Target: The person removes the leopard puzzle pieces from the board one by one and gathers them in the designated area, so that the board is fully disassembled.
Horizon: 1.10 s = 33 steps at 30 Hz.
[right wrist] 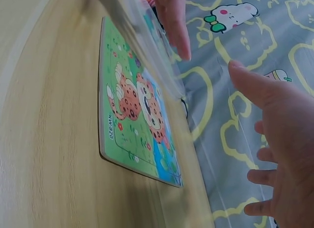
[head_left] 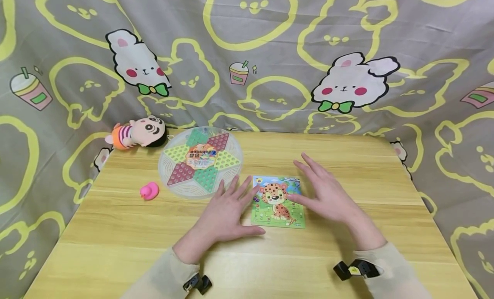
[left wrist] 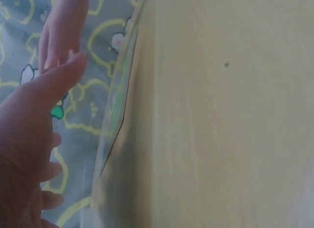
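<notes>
A square cartoon leopard jigsaw puzzle (head_left: 275, 209) lies flat on the wooden table, and its pieces look fitted together in their board. My left hand (head_left: 227, 215) hovers at the puzzle's left side with fingers spread, holding nothing. On the other side my right hand (head_left: 328, 194) is spread too, its thumb over the puzzle's right edge in the head view. From the right wrist view, the puzzle (right wrist: 130, 100) lies below both hands, with a gap between it and the right hand (right wrist: 289, 134). In the left wrist view the puzzle (left wrist: 117, 100) appears nearly edge-on beside the left hand (left wrist: 24, 129).
Behind my left hand lies a round Chinese checkers board (head_left: 173, 157) with a coloured star. A pink toy duck (head_left: 149, 190) sits left of it. At the back left corner a plush doll (head_left: 137, 132) lies on its side. A patterned curtain (head_left: 278, 63) surrounds the table (head_left: 127, 243).
</notes>
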### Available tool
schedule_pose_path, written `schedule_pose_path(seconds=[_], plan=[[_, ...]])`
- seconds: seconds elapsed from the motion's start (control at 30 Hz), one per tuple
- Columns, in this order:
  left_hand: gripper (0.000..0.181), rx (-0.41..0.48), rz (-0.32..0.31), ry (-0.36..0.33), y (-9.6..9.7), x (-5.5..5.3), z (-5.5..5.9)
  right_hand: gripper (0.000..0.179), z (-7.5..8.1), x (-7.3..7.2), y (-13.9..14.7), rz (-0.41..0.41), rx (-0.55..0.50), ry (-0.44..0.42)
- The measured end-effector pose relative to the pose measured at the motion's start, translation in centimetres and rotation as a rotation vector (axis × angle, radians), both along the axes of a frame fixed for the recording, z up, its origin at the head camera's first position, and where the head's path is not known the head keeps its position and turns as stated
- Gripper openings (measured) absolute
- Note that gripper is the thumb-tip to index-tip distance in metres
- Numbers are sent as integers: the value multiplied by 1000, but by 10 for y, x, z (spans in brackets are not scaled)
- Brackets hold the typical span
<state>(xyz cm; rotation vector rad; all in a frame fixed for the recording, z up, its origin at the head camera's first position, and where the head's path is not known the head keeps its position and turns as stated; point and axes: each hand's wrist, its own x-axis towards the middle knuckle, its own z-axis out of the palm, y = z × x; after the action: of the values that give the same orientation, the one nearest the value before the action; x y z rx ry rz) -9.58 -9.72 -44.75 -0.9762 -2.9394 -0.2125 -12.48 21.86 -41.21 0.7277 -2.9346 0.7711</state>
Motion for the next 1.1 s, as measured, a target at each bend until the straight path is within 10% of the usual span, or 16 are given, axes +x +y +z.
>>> schedule_pose_path(seconds=[0.7, 1.1], plan=[[92, 117, -148, -166, 13, -4, -13, 88, -12, -16, -14, 127, -138, -105], [76, 121, -130, -262, 17, -4, -13, 80, -22, -26, -25, 182, -186, -172]])
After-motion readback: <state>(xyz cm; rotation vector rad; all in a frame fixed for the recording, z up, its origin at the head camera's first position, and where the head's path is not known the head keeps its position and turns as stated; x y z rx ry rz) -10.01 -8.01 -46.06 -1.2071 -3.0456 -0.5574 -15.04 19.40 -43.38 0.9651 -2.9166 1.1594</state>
